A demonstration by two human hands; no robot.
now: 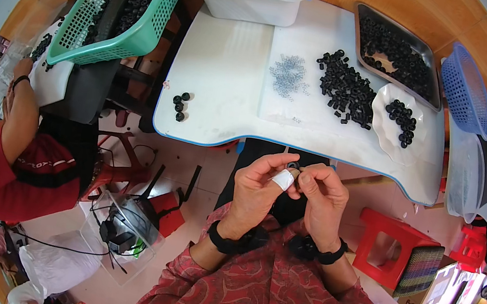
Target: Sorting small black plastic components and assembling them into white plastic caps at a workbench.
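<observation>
In front of the table's near edge, my left hand [257, 183] pinches a small dark round part [294, 166], mostly hidden by the fingers. White tape [283, 179] wraps a digit of this hand. Pressed close beside it, my right hand [324, 198] has thumb and fingers closed together at the same spot; what they grip, if anything, is hidden. On the white table [217, 77] lie a heap of short black cylinders [345, 88], a scatter of tiny clear bluish pieces [289, 76] and several black round parts [180, 106]. A white scalloped plate [384, 143] holds more black parts.
Black parts fill a green basket [138, 47], a white tub [248, 8] and a metal tray [438, 97]. At the right stands a blue basket [469, 90]. A red stool [378, 252] is at my right; another person [27, 174] works at the left.
</observation>
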